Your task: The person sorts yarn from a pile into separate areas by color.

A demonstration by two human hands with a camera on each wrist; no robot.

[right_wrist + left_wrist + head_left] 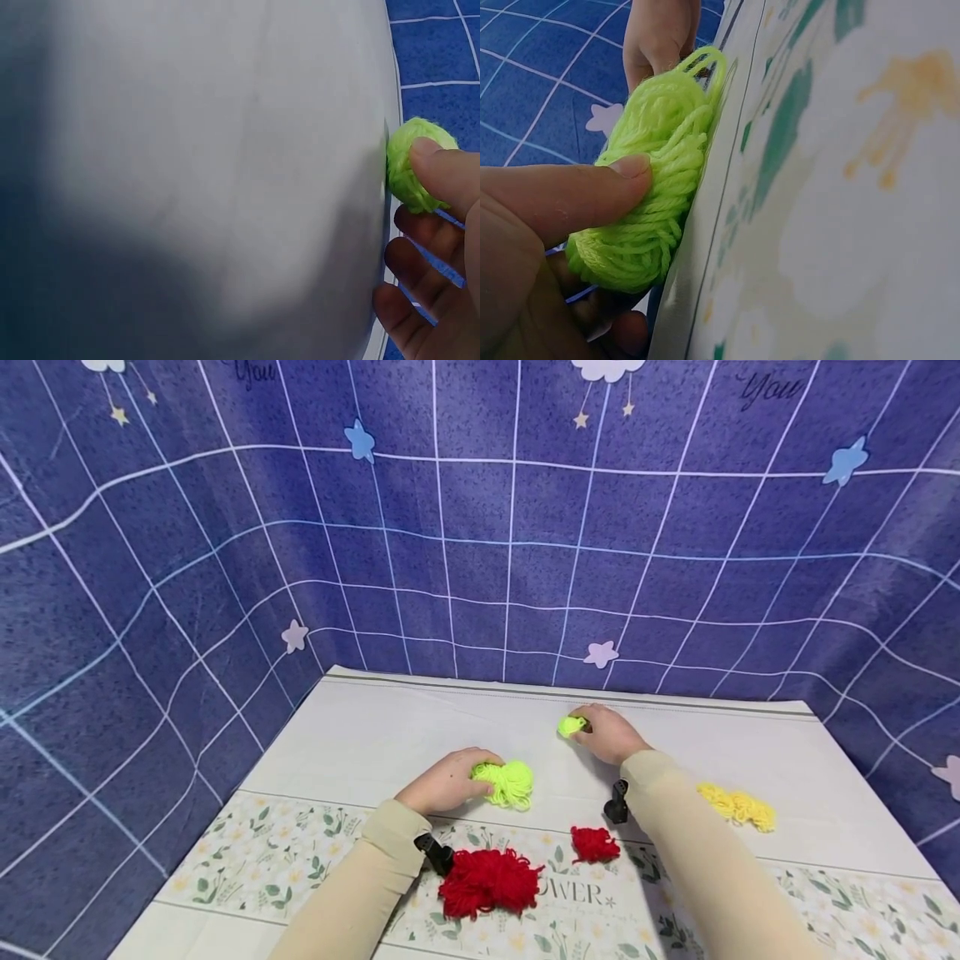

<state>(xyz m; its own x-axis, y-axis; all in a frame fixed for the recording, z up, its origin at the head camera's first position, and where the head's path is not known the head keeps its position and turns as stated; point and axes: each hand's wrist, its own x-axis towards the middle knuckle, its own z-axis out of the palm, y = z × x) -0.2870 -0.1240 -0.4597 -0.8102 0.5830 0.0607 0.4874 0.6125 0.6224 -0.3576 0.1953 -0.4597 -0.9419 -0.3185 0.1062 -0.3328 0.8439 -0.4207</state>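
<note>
My left hand grips a neon-green skein of yarn at its left end. In the left wrist view the thumb lies across the yarn's wound strands, and a loose loop stands out at the far end. Farther back and to the right, my right hand pinches a small neon-green ball of yarn. The right wrist view shows the thumb on top of this ball, close to the tabletop. The two green pieces are apart in the head view.
A large red yarn bundle lies by the left wrist, and a small red bundle between the forearms. Yellow yarn lies right of the right forearm. A blue patterned curtain hangs behind the white floral-banded table.
</note>
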